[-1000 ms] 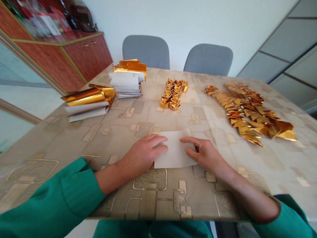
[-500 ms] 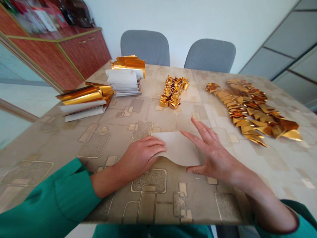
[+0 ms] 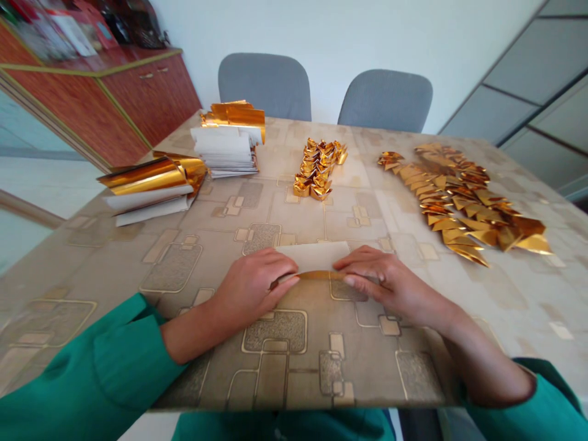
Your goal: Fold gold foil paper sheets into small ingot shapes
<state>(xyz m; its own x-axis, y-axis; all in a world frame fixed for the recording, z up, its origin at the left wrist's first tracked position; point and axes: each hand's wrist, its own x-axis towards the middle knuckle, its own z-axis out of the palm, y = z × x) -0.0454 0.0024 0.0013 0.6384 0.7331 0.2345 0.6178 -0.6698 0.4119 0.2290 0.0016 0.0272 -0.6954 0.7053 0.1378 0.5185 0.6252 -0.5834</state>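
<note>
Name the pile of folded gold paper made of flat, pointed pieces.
The wide gold pile on the right; the middle pile is compact, rounded ingot shapes.

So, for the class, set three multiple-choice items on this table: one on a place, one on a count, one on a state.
1. Where are the gold ingots?
A on the floor
B on the cabinet
C between the paper stack and the gold triangles
2. How many chairs show?
A one
B two
C three
3. The sheet at the left hand and right hand is:
A folded at its near edge
B crumpled into a ball
C torn in two

C: they sit mid-table.
B: two grey backs show.
A: a gold strip lines that edge.
</note>
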